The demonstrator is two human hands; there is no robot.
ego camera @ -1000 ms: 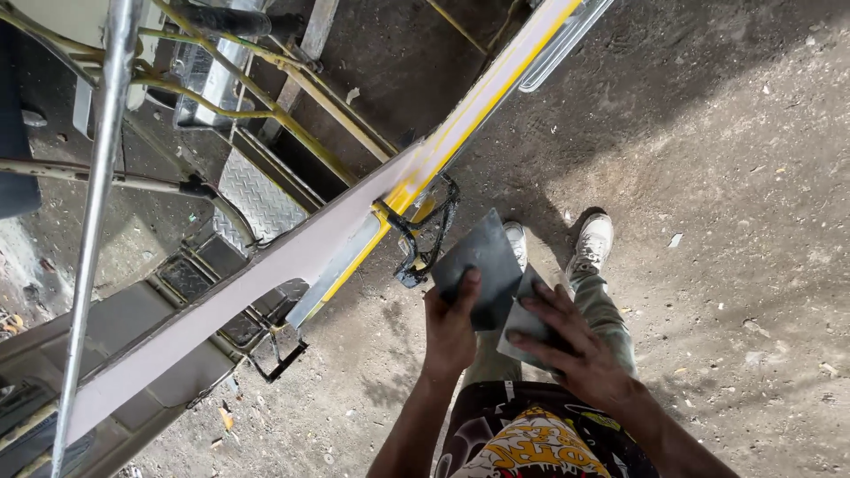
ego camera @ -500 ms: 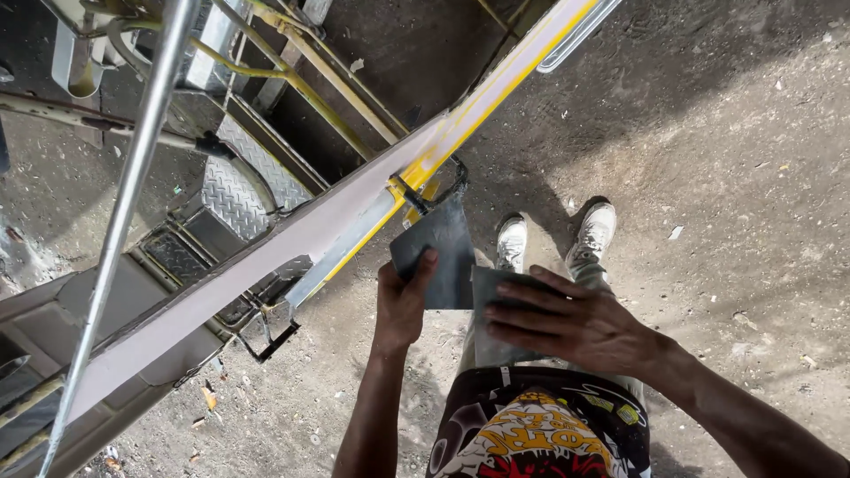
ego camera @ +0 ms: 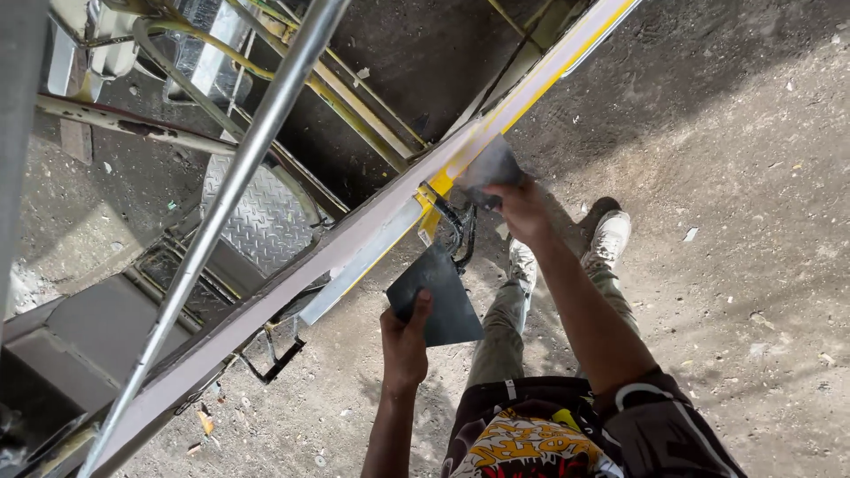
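My left hand (ego camera: 405, 341) grips a flat dark metal plate (ego camera: 436, 295) by its lower edge, holding it just below a long slanted panel edge. My right hand (ego camera: 516, 205) is stretched forward and holds a second, smaller dark scraper blade (ego camera: 489, 165) pressed flat against the yellow strip (ego camera: 522, 96) of that pale panel (ego camera: 292, 283). A black bracket with cables (ego camera: 453, 228) hangs from the panel between my two hands. My legs and light shoes (ego camera: 609, 237) stand on the ground below.
A shiny metal pole (ego camera: 239, 177) crosses diagonally at left. Behind the panel sit a chequer-plate step (ego camera: 257, 221), yellow tubing (ego camera: 354, 102) and dark vehicle framework. Gritty dirt ground (ego camera: 735, 221) with small debris spreads to the right.
My right hand left the plate near my body and reached up with the small blade onto the yellow strip. My left hand stayed low with the larger plate. The view shifted.
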